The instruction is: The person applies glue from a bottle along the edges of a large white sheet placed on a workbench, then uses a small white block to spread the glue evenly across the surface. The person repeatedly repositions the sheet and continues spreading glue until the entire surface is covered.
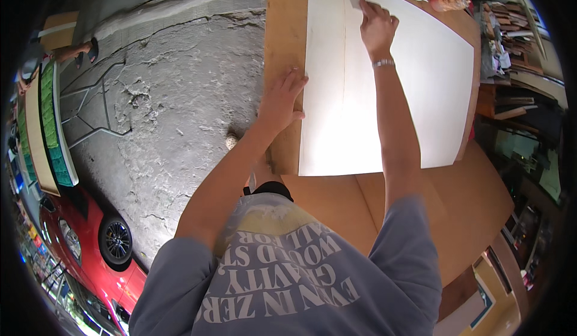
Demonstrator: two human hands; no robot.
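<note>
A large white sheet, with a thin orange-brown line running lengthwise on it, lies over a wooden board. Toward the far end of the sheet, my right hand grips a small flat pale piece, perhaps a scraper or card, against the surface. My fingers hide part of this piece. My left hand lies palm down on the bare strip of the board, its fingers apart and holding nothing. Its fingertips and thumb reach the sheet's left edge.
A plastic bottle lies beyond the sheet. Stacked wood scraps are at right, brown panels nearer me. On the cracked concrete floor at left are a metal frame, a red car and a seated person.
</note>
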